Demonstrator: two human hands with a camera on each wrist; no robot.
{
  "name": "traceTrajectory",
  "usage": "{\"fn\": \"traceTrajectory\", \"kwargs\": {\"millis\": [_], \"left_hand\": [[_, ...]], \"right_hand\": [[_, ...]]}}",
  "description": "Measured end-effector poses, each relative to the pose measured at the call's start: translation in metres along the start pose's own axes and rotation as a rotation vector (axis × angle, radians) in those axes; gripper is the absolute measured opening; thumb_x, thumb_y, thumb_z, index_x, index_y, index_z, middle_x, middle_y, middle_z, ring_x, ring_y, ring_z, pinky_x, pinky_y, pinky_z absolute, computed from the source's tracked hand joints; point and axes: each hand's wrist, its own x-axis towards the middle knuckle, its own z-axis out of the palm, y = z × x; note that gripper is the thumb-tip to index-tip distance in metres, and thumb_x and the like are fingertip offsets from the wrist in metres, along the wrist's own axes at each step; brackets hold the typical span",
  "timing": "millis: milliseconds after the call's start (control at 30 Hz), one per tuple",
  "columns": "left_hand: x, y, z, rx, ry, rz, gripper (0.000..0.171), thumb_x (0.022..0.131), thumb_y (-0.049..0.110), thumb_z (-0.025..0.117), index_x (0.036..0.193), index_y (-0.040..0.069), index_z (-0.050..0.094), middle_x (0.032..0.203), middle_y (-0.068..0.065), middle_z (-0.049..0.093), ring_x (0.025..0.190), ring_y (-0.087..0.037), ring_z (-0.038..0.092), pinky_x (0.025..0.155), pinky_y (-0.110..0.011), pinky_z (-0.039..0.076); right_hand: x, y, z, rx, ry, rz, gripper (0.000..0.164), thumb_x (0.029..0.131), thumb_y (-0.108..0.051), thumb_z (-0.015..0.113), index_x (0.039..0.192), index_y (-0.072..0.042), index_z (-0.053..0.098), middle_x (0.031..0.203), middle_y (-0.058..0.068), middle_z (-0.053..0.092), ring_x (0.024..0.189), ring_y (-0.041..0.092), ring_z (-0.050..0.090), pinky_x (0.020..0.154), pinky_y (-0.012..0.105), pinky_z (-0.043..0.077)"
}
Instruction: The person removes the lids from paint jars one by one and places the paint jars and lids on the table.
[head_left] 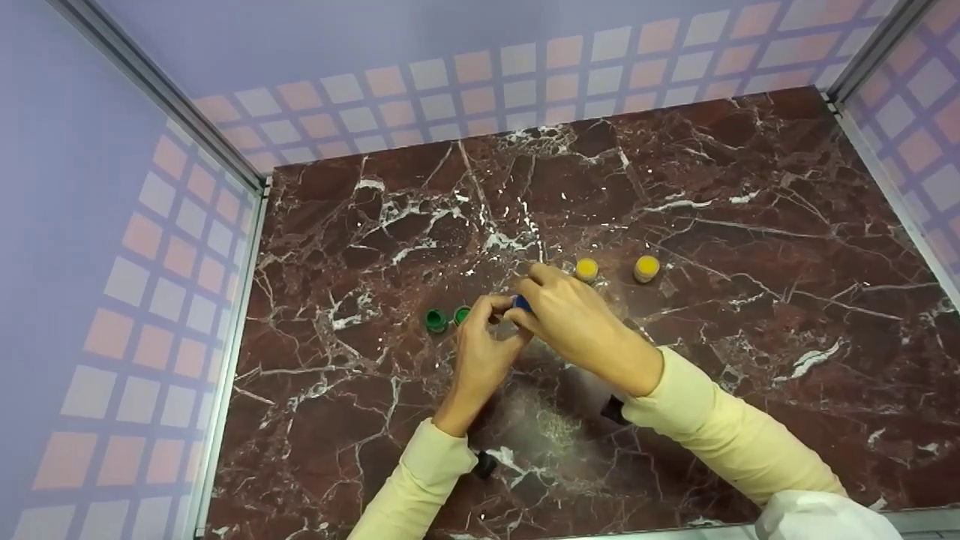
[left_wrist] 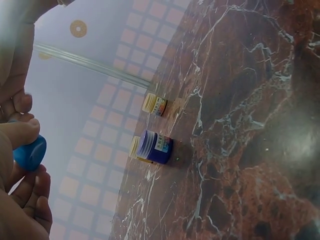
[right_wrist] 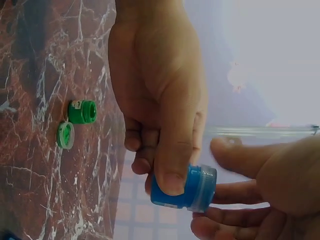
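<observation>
**Blue jar held between two hands**

The left hand [head_left: 480,352] grips a blue jar [right_wrist: 190,195] above the table [head_left: 337,420], thumb pressed on its side. The right hand [head_left: 574,315] bends round its clear lid [right_wrist: 206,190], thumb standing off; whether those fingers grip, I can't tell. Beyond, an open green jar [head_left: 435,321] sits beside its lid [head_left: 463,315]; a purple jar [left_wrist: 155,146] and two yellow jars [head_left: 647,268] stand opposite.

I place this as a partitioned work booth [head_left: 337,34]; what building holds it, I cannot tell. Findings: smooth lilac panels printed with pink and white squares [head_left: 472,67] wall me in on three sides — grey metal corner posts [head_left: 161,94] between them — around a dark-red, white-veined, marble-patterned tabletop [head_left: 750,247].
</observation>
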Motion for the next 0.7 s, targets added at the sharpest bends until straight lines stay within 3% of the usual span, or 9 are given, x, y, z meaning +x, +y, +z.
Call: {"fn": "traceTrajectory", "kwargs": {"millis": [233, 433, 700], "left_hand": [[-0.001, 0.000, 0.001, -0.007, -0.002, -0.015, 0.025, 0.086, 0.014, 0.082, 0.107, 0.009, 0.070, 0.102, 0.000, 0.070, 0.092, -0.017, 0.063, 0.084, -0.044, 0.053], [0.000, -0.003, -0.002, -0.032, -0.010, -0.004, 0.021, 0.085, 0.011, 0.081, 0.103, 0.007, 0.069, 0.097, -0.008, 0.070, 0.088, -0.021, 0.063, 0.082, -0.048, 0.052], [0.001, -0.004, -0.006, -0.057, -0.040, 0.024, 0.023, 0.082, 0.008, 0.083, 0.101, 0.004, 0.069, 0.093, -0.011, 0.069, 0.086, -0.038, 0.063, 0.079, -0.050, 0.053]], "right_hand": [[0.001, -0.003, 0.000, -0.021, -0.037, 0.008, 0.023, 0.094, -0.018, 0.076, 0.098, 0.004, 0.071, 0.089, 0.011, 0.058, 0.072, 0.024, 0.062, 0.064, 0.034, 0.059], [0.000, 0.001, -0.001, 0.026, -0.070, -0.080, 0.019, 0.093, -0.010, 0.076, 0.106, 0.003, 0.073, 0.095, 0.009, 0.057, 0.081, 0.022, 0.060, 0.071, 0.030, 0.058], [0.001, 0.009, -0.006, 0.131, -0.151, -0.157, 0.034, 0.086, -0.001, 0.081, 0.119, 0.001, 0.073, 0.108, 0.009, 0.063, 0.099, 0.023, 0.061, 0.086, 0.031, 0.057]]}}
